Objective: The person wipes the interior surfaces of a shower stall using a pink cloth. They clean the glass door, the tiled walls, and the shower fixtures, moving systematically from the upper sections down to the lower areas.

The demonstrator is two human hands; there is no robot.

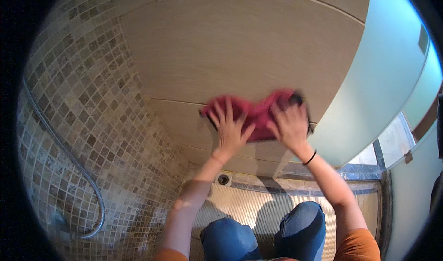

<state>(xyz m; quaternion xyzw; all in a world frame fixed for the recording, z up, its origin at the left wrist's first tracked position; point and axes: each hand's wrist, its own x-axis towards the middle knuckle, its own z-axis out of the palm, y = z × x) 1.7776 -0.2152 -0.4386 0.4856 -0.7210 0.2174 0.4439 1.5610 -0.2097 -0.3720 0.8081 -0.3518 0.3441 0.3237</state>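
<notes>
A red cloth with dark edging [259,131] is spread against the beige tiled wall in front of me, blurred by motion. My left hand [230,131] presses flat on its left part, fingers spread. On the cloth's right part lies my right hand [290,126], also palm down and blurred, with a black band around the wrist. Between the two hands the cloth's upper edge dips, and a dark patch shows at its upper right corner. Both hands hold the cloth to the wall; the surface under it is hidden.
A mosaic-tiled wall [79,122] stands at the left, with a metal shower hose [74,160] hanging along it. Frosted glass panels [377,87] rise at the right. Below are a round floor drain [223,179], a ribbed floor [238,200] and my bent knees in jeans [230,240].
</notes>
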